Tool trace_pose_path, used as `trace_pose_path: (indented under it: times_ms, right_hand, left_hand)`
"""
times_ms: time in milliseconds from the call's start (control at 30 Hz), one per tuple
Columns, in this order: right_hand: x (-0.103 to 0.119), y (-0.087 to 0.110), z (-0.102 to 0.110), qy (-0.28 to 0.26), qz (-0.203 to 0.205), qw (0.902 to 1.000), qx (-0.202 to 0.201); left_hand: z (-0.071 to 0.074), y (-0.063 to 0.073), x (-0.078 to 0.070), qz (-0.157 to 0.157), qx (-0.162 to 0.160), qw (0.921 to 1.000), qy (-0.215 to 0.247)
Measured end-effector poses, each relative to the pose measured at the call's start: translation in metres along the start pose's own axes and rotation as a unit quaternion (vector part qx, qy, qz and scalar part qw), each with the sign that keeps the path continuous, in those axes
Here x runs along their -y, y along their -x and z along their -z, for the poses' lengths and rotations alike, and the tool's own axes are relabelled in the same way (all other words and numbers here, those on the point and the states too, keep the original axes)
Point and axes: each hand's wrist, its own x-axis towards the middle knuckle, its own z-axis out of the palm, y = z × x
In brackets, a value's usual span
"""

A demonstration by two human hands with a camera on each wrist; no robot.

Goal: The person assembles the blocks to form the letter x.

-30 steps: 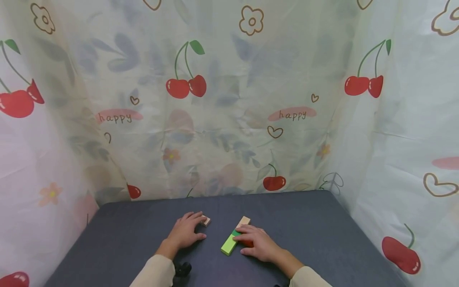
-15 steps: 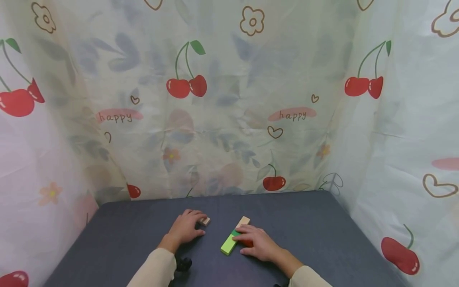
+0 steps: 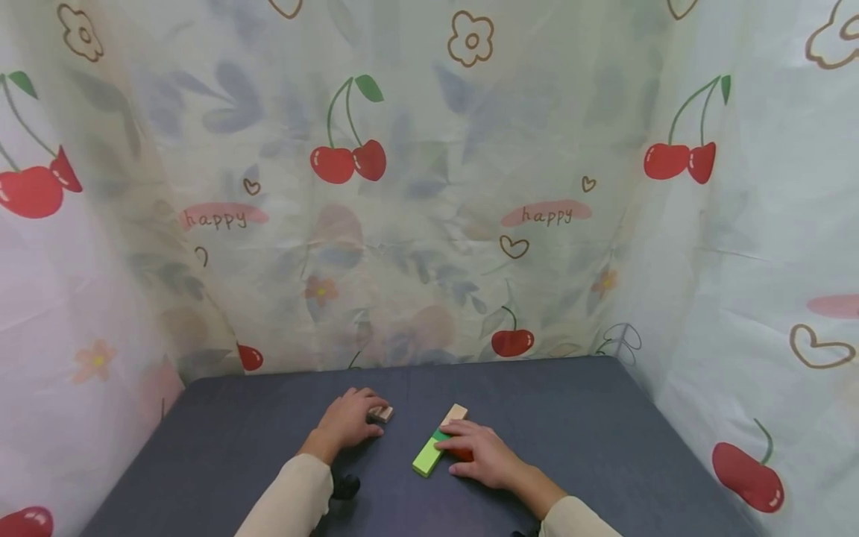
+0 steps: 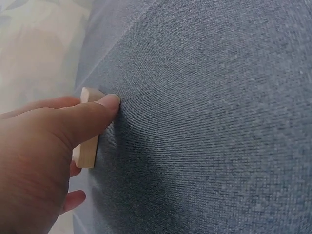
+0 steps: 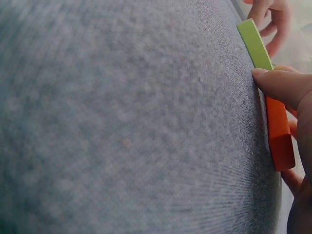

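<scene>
Between its thumb and fingers, my left hand (image 3: 349,419) pinches a small plain wooden block (image 4: 87,152) on the dark cloth; the fingers partly cover it. To the right, a row of blocks lies slantwise: a lime-green block (image 3: 426,458) nearest me, a darker green block (image 3: 439,435) in the middle and a natural-wood block (image 3: 457,413) farthest away. Under my right hand (image 3: 486,455) is an orange-red block (image 5: 280,136) beside the row, held with the thumb on its near side and fingers behind. The hand hides part of the blocks where they meet.
A dark grey cloth-covered table (image 3: 570,418) lies under everything. White curtains (image 3: 416,186) printed with cherries surround its back and sides. A small black object (image 3: 346,487) shows by the left sleeve.
My left hand has moved slightly away from me, and its fingers have closed over the small wooden block. My right hand and the row of blocks have stayed in place.
</scene>
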Motion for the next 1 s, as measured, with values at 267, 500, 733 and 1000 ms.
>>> trace_pose_path:
  times_ms: [267, 500, 733, 1000]
  right_hand:
    - [-0.0015, -0.0004, 0.0002, 0.001, 0.009, 1.0, -0.002]
    - [-0.0011, 0.0001, 0.0008, -0.004, 0.0, 1.0, 0.004]
    - [-0.0002, 0.0008, 0.0009, -0.006, -0.005, 1.0, 0.003]
    - [0.0003, 0.0006, 0.0007, -0.002, -0.005, 1.0, -0.001]
  left_hand:
    - [-0.0012, 0.0005, 0.0003, 0.007, -0.003, 1.0, -0.001]
    - [-0.004, 0.0032, 0.001, 0.009, -0.012, 0.9996, 0.026]
    - [-0.0076, 0.0033, 0.0011, 0.007, -0.006, 0.9995, 0.031]
    - [-0.0089, 0.0057, -0.0025, -0.011, -0.019, 0.9996, 0.019]
